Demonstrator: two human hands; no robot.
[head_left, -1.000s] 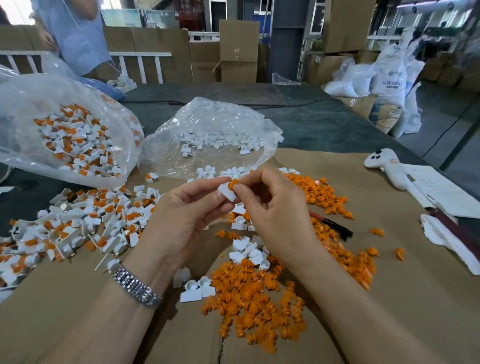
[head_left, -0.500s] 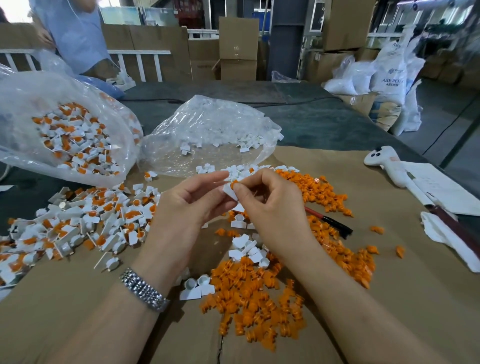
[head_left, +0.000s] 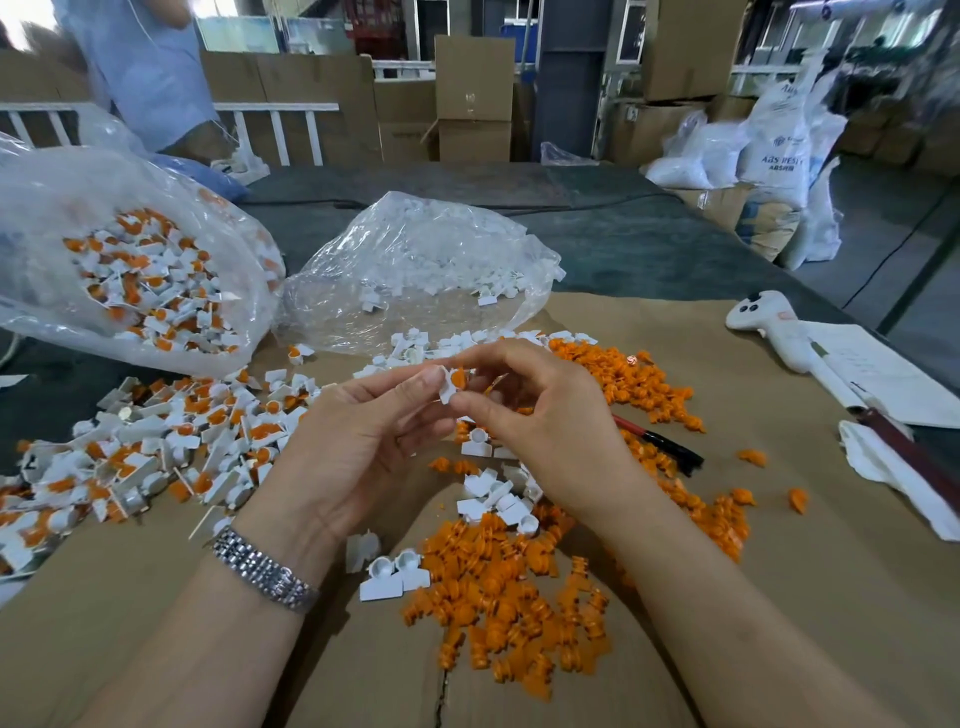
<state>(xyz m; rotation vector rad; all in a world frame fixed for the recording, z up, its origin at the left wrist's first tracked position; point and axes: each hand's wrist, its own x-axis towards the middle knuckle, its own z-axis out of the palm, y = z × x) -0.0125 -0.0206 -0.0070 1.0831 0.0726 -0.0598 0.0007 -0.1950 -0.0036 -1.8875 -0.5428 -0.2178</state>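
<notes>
I hold one small white plastic piece (head_left: 444, 391) between my two hands, lifted off the surface below them. My left hand (head_left: 358, 447) pinches it at the tips of thumb and forefinger, just beyond that palm. An orange plug (head_left: 458, 378) is seated in the piece on the side toward my right hand (head_left: 540, 426), its rounded orange face turned to me. That hand's thumb and forefinger pinch the plug.

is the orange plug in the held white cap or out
In: the orange plug sits inside the white cap, pinched between left hand and right hand.
</notes>
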